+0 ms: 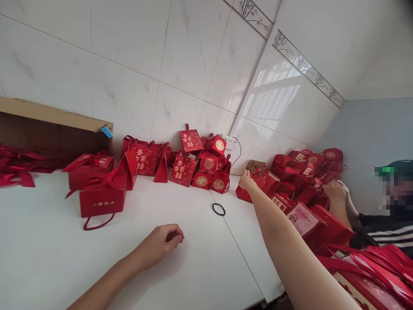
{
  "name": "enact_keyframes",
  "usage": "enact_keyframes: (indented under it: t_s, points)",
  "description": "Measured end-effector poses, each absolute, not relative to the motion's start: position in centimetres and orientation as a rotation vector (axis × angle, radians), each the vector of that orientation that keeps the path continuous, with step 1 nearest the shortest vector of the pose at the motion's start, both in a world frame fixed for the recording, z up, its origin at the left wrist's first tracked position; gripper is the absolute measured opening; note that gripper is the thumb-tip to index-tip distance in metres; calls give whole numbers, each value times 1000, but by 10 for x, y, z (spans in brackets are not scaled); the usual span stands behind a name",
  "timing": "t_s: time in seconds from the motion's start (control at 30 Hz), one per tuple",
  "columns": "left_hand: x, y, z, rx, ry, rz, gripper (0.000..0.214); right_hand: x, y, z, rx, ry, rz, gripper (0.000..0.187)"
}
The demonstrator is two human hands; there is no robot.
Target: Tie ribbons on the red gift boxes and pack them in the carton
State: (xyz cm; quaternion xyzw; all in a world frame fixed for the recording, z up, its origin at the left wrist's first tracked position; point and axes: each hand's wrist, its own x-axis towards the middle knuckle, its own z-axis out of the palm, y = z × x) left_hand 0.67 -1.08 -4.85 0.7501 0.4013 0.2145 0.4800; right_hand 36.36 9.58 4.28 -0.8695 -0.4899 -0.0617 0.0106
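Observation:
My left hand (163, 242) hovers over the white tabletop (180, 280). Its fingers curl loosely toward the thumb, with nothing visible in them. At the right, my right hand (248, 181) reaches far forward and pinches the top edge of a red gift box (245, 193); the fingertips are partly hidden. Between the hands lies a black hair tie (218, 209). Left of my left hand stands a red gift box with a ribbon bow and a cord loop (103, 200).
Against the tiled wall stand red gift bags (146, 159) and small boxes with gold emblems (208, 163). A cardboard box (54, 114) is at far left. Red boxes (300, 185) pile up at right, where another person's hand (335, 191) reaches in. A power strip (230, 142) hangs behind.

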Motion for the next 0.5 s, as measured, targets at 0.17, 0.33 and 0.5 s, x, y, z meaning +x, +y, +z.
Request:
enact_keyframes:
  t_s: [0.17,0.33,0.5]
  points:
    - [6,-13,-48,1812,992,534,24,375,103,32,-2720,-1349,-190,56]
    - [6,-13,-48,1804,992,534,25,378,110,32,-2681,-1329,-237,58]
    - [6,-11,-50,1788,995,540,25,380,105,31,-2651,-1277,-371,51]
